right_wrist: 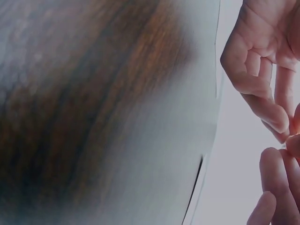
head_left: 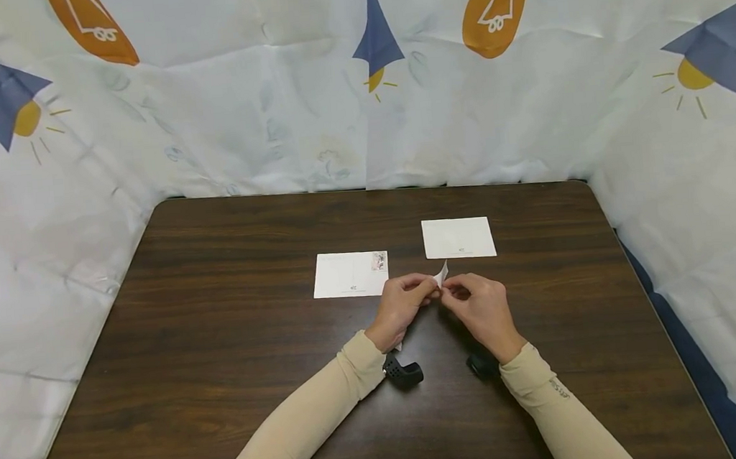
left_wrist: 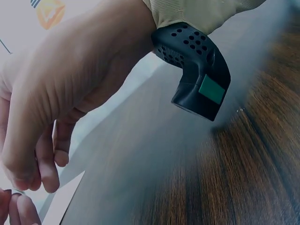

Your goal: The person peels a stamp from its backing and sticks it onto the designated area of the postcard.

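Observation:
A small, slightly curled white piece of paper [head_left: 441, 274] stands up between my two hands, over the middle of the table. My left hand [head_left: 403, 309] pinches its left side between thumb and fingers. From the right, the thumb and index finger of my right hand [head_left: 483, 312] pinch its lower edge. The fingertips of both hands nearly meet, and in the wrist views they hide most of the paper. Just beyond my left hand lies a white postcard [head_left: 345, 274] with a stamp [head_left: 379, 261] in its upper right corner. A second postcard [head_left: 459, 237], with no stamp showing, lies beyond my right hand.
Both postcards lie flat on the dark wood-grain table [head_left: 208, 343]. A bit of white [head_left: 399, 347] shows beneath my left wrist. Black wrist cameras [head_left: 404, 372] jut inward below both hands. White printed cloth [head_left: 307, 119] hangs behind the table and along both sides.

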`<state>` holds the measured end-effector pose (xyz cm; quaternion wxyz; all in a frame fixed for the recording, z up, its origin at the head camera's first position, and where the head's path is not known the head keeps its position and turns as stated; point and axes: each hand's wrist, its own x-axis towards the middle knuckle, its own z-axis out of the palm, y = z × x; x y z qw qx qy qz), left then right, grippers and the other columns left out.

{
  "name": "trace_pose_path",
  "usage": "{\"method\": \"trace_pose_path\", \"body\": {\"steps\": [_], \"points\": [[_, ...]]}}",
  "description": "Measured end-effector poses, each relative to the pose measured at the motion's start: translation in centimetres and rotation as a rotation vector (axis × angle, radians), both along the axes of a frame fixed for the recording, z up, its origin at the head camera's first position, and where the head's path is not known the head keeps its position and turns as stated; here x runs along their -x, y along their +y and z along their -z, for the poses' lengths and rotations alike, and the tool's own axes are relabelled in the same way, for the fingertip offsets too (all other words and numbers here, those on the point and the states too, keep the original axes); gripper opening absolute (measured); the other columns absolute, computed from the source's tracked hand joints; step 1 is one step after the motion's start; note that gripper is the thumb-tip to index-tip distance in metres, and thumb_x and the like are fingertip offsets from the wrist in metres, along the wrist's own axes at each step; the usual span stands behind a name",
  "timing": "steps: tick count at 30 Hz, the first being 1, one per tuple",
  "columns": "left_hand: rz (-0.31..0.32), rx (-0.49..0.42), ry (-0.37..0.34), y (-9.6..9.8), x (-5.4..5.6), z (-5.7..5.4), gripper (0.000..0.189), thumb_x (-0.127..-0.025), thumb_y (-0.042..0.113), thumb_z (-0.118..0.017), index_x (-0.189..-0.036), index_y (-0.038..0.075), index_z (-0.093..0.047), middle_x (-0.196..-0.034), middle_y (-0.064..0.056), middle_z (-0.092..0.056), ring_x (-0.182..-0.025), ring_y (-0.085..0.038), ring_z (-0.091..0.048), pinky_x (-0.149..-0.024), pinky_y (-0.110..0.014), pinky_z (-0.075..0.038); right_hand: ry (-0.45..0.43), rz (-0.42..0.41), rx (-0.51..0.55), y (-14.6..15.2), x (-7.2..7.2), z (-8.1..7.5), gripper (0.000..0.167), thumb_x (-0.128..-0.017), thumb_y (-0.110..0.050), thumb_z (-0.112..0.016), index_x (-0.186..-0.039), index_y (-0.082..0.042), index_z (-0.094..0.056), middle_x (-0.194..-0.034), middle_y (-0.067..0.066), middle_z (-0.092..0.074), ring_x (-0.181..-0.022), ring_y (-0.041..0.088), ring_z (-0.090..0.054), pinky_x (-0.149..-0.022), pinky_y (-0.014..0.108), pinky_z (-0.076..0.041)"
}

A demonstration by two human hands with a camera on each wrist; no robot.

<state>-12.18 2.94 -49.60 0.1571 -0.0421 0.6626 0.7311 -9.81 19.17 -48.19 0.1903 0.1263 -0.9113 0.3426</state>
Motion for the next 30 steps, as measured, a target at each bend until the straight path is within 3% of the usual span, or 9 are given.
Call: {"method": "trace_pose_path", "body": {"steps": [6, 12, 17, 26, 30], "points": [[0.015, -0.017, 0.009, 0.06, 0.14, 0.09, 0.019, -0.097, 0.010, -0.069, -0.108, -0.004, -0.076, -0.087, -0.005, -0.080, -0.075, -0.001, -0.070, -0.073, -0.020, -0.058, 0.003, -0.006, -0.013, 0.17, 0.03, 0.06, 0.008, -0.081, -0.005, -0.083, -0.089, -0.004, -0.080, -0.079, 0.009, -0.078, -0.069, 0.017, -0.073, -0.064, 0.038, -0.062], [0.024, -0.008, 0.031, 0.10, 0.06, 0.10, 0.020, -0.097, 0.009, -0.070, -0.109, -0.006, -0.075, -0.093, -0.014, -0.081, -0.076, -0.001, -0.071, -0.077, -0.024, -0.060, -0.017, 0.004, 0.015, 0.24, 0.08, 0.03, 0.007, -0.083, -0.007, -0.083, -0.089, -0.004, -0.081, -0.080, 0.010, -0.079, -0.071, 0.020, -0.076, -0.067, 0.041, -0.063], [0.027, -0.023, 0.025, 0.13, -0.06, 0.15, 0.020, -0.096, 0.008, -0.070, -0.109, -0.007, -0.075, -0.095, -0.013, -0.081, -0.079, -0.001, -0.071, -0.082, -0.026, -0.063, -0.032, 0.027, 0.034, 0.05, 0.02, -0.02, 0.007, -0.083, -0.007, -0.082, -0.088, -0.003, -0.081, -0.080, 0.010, -0.079, -0.069, 0.020, -0.076, -0.067, 0.041, -0.063], [-0.004, -0.025, 0.013, 0.26, -0.30, -0.02, 0.017, -0.094, 0.009, -0.073, -0.106, -0.002, -0.079, -0.101, -0.013, -0.081, -0.081, -0.003, -0.072, -0.083, -0.027, -0.063, 0.110, 0.019, -0.060, -0.51, -0.05, 0.38, 0.006, -0.079, -0.002, -0.082, -0.084, 0.000, -0.079, -0.075, 0.011, -0.076, -0.065, 0.021, -0.073, -0.061, 0.038, -0.061], [-0.023, -0.026, -0.002, 0.48, -0.43, 0.01, 0.017, -0.094, 0.009, -0.074, -0.105, -0.003, -0.080, -0.100, -0.011, -0.081, -0.081, -0.003, -0.072, -0.082, -0.027, -0.063, 0.130, 0.020, -0.076, -0.57, -0.07, 0.57, 0.006, -0.079, -0.002, -0.083, -0.083, 0.001, -0.079, -0.073, 0.011, -0.075, -0.065, 0.020, -0.072, -0.060, 0.038, -0.060]]}}
